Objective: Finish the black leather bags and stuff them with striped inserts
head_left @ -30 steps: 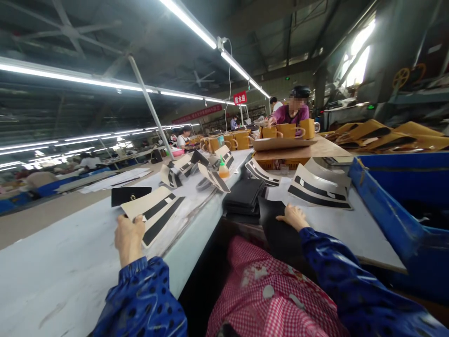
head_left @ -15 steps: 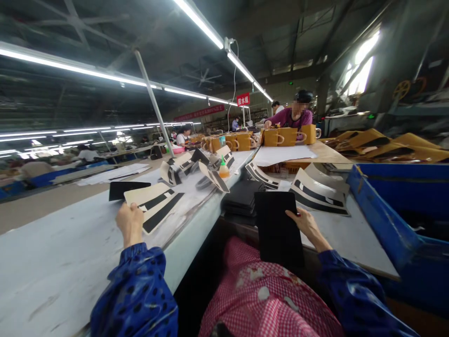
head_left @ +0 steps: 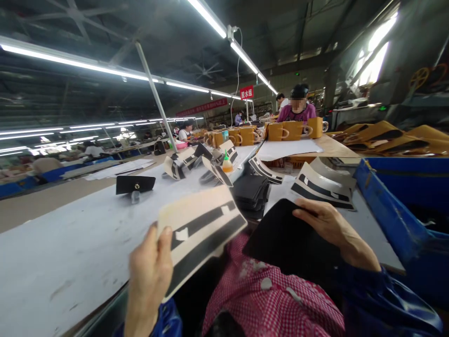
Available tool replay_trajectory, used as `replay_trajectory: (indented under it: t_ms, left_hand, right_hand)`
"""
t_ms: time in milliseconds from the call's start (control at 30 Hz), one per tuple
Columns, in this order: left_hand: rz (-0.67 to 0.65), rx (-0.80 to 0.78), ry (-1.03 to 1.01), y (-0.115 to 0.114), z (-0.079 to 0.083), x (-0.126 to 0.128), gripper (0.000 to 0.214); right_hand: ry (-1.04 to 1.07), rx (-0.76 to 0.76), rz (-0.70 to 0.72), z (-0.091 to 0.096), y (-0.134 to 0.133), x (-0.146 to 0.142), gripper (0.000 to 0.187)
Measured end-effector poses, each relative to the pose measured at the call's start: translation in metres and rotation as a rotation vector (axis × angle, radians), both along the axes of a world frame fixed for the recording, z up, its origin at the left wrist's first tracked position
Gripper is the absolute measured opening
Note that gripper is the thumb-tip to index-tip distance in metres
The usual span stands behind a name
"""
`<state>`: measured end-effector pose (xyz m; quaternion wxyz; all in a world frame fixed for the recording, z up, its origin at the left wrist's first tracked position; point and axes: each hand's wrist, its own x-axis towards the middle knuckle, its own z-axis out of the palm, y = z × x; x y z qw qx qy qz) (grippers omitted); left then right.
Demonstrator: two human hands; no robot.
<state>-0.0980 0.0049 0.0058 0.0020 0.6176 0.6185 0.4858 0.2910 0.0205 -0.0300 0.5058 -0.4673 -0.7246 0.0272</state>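
My left hand (head_left: 150, 267) is closed on the near-left edge of a beige panel (head_left: 196, 213) with two black strips and small white patches. The panel is tilted in the air over the table's front edge. In my right hand (head_left: 331, 227), pinched by its upper right corner, is a plain black panel (head_left: 275, 236) with rounded corners. The two panels are apart, just above my lap. Behind the black panel lies a stack of black panels (head_left: 249, 191). A black flap piece with a metal clasp (head_left: 126, 186) stands on the white table to the left.
Curved striped panels (head_left: 322, 189) lie on the right board, and several more (head_left: 173, 168) stand on the white table (head_left: 80, 243). A glue bottle (head_left: 227, 164) with a green tip is among them. A blue bin (head_left: 382, 210) borders the right. Beyond, a co-worker (head_left: 298, 110) sits behind mustard bags (head_left: 293, 131).
My left hand has lifted the beige panel off the table and brought it right and nearer. The black flap piece behind it now shows its clasp. My right hand has tilted the black panel.
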Motion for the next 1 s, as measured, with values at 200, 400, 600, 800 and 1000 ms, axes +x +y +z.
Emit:
replay_trajectory:
  t_ms: [200,400,600,800,1000]
  left_hand:
    - [-0.587,-0.222,-0.28,0.007,-0.03,0.072,0.028]
    - [-0.773,-0.289,-0.573,-0.005,-0.029,0.094,0.024]
    - [-0.812,-0.267,-0.597,-0.016,-0.027,0.097,0.03]
    - [-0.858,-0.253,-0.572,-0.024,-0.025,0.098,0.036]
    - [-0.947,-0.274,-0.605,-0.031,-0.022,0.099,0.04]
  right_hand:
    - [-0.202,0.077,0.215,0.019,-0.014,-0.07,0.022]
    - [-0.238,0.309,0.091,0.017,-0.018,-0.093,0.028]
    - [-0.233,0.442,0.08,0.027,-0.029,-0.1,0.021]
    - [-0.269,0.462,0.061,0.03,-0.032,-0.103,0.021]
    - [-0.252,0.457,0.151,0.033,-0.038,-0.104,0.035]
